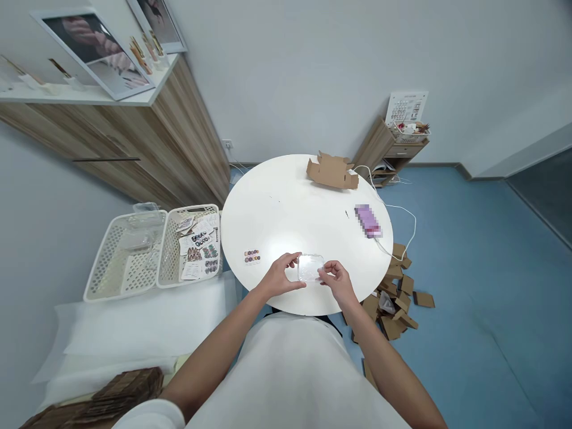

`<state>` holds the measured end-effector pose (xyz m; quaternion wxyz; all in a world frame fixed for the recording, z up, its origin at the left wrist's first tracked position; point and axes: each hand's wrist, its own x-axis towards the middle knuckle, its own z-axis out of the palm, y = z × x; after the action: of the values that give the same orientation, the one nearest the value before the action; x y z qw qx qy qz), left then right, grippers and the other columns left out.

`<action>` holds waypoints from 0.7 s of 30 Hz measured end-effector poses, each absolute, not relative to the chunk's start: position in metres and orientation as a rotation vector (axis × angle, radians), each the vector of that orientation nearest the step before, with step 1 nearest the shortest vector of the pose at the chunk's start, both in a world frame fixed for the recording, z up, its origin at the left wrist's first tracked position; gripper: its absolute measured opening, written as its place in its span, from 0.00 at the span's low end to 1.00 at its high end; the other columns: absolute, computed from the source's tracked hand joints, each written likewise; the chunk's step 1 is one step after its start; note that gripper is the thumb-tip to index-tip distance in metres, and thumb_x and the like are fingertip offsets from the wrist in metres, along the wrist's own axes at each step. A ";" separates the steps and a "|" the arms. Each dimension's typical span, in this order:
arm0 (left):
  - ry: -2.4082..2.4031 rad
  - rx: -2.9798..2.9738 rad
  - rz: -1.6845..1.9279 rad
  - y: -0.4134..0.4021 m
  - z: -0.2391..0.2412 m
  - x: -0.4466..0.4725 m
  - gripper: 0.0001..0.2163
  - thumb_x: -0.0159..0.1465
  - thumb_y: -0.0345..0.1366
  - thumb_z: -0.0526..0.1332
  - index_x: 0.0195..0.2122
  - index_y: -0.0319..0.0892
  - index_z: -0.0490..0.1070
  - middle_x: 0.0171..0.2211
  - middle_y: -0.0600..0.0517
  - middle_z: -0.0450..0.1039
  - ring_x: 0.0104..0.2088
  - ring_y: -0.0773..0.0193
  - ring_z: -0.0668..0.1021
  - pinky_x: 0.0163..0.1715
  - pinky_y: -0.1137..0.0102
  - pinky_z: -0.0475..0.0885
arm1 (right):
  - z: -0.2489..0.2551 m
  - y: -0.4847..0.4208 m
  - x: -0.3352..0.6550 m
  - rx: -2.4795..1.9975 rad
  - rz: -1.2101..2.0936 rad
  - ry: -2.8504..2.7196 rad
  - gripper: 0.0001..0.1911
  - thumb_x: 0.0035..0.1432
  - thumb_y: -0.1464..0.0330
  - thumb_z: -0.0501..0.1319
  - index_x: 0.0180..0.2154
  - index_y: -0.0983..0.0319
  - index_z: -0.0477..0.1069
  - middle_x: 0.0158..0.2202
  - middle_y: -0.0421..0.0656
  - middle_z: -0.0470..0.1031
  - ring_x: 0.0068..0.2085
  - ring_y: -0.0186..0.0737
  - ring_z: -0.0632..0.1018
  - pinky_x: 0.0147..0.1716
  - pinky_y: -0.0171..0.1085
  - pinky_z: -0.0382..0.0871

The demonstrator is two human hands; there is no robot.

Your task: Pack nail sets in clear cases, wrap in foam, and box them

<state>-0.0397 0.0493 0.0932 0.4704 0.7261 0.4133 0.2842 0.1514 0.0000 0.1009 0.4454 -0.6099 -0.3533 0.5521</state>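
Observation:
A small clear plastic box is held between both hands just over the near part of the round white table. My left hand grips its left side, fingertips at the upper corner and thumb by the lower one. On the box's right edge, the thumb and fingers of my right hand are pinched. Whether anything lies inside the see-through box, I cannot tell. To the left of my left hand rests a small set of coloured press-on nails in two rows.
An unfolded cardboard box lies at the table's back. A purple, blurred-out device with a white cable sits at right. Left of the table stand a basket of nail sets and a basket of clear plastic pieces. Cardboard boxes litter the floor.

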 end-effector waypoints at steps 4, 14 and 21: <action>0.998 1.706 0.686 0.049 0.091 -0.042 0.32 0.44 0.38 0.67 0.52 0.49 0.60 0.39 0.51 0.66 0.39 0.62 0.70 0.40 0.64 0.67 | 0.101 -0.006 0.155 -1.536 1.324 -0.969 0.19 0.43 0.56 0.62 0.37 0.57 0.64 0.41 0.43 0.68 0.35 0.39 0.75 0.35 0.40 0.69; 0.980 1.651 0.668 0.047 0.089 -0.032 0.32 0.42 0.37 0.68 0.51 0.49 0.62 0.37 0.52 0.67 0.36 0.63 0.70 0.38 0.65 0.67 | 0.123 0.000 0.186 -1.435 1.276 -1.586 0.31 0.37 0.61 0.67 0.46 0.53 0.63 0.60 0.44 0.51 0.58 0.47 0.58 0.52 0.48 0.58; 0.991 1.527 0.712 0.044 0.086 -0.010 0.41 0.42 0.38 0.69 0.57 0.50 0.52 0.44 0.49 0.64 0.36 0.66 0.70 0.41 0.65 0.66 | 0.121 0.018 0.199 -1.395 1.281 -1.655 0.24 0.38 0.65 0.66 0.42 0.57 0.66 0.55 0.47 0.59 0.54 0.45 0.64 0.50 0.45 0.62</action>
<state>-0.0101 0.0435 0.0864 0.5594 0.6475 0.4203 0.3020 0.1986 0.0184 0.1211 0.3078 -0.5277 -0.6260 0.4846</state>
